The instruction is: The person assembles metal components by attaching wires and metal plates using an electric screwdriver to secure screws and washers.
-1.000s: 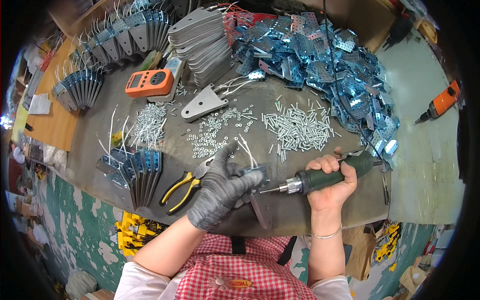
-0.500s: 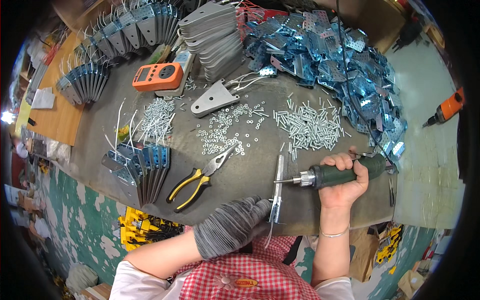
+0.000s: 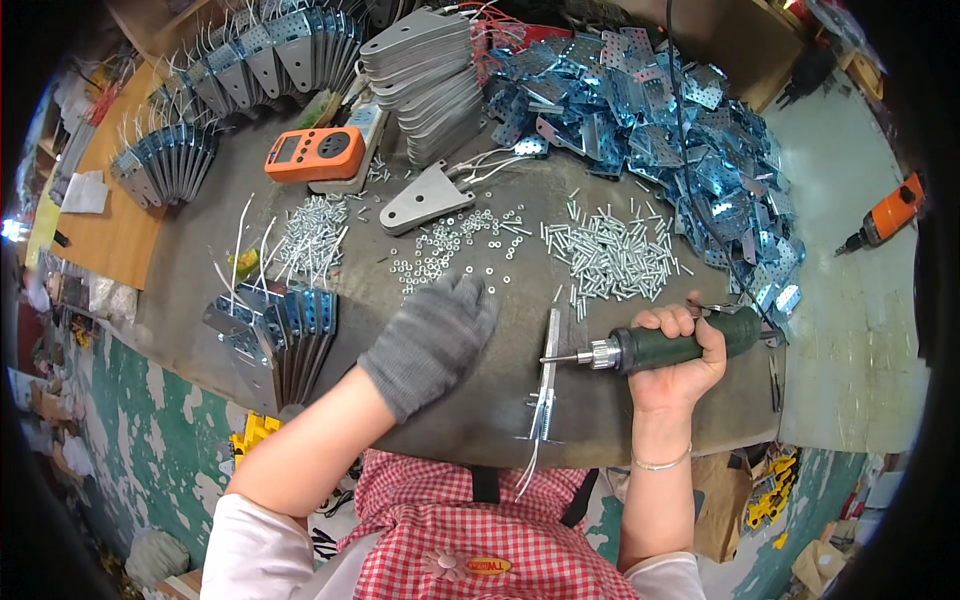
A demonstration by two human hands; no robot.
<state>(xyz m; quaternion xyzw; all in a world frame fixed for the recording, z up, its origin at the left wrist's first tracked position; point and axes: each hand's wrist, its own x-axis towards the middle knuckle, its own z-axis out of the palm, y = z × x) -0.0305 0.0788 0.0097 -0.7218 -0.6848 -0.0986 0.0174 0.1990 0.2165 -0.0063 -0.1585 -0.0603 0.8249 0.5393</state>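
My right hand [image 3: 680, 360] is bare and wrapped round a dark green power screwdriver [image 3: 665, 347]. The screwdriver's bit points left and crosses over a narrow metal bracket [image 3: 546, 385] with white wires, seen edge-on near the table's front. My left hand [image 3: 430, 340], in a grey knitted glove, reaches over the lower edge of scattered small nuts [image 3: 435, 250]. Its fingertips point down and are mostly hidden, so whether they hold anything does not show. The pliers seen earlier are covered by this hand and forearm. A pile of screws [image 3: 615, 250] lies beyond the screwdriver.
Finished-looking bracket stacks [image 3: 285, 330] with wires stand at left. An orange meter [image 3: 313, 154], a loose grey plate [image 3: 425, 200] and a tall plate stack [image 3: 425, 85] are farther back. Blue perforated brackets [image 3: 660, 110] heap at back right; a cable [image 3: 685, 150] hangs before them.
My left hand has left the bracket and moved left and away from me, over the pliers to the nuts. The right hand and screwdriver have shifted slightly left.
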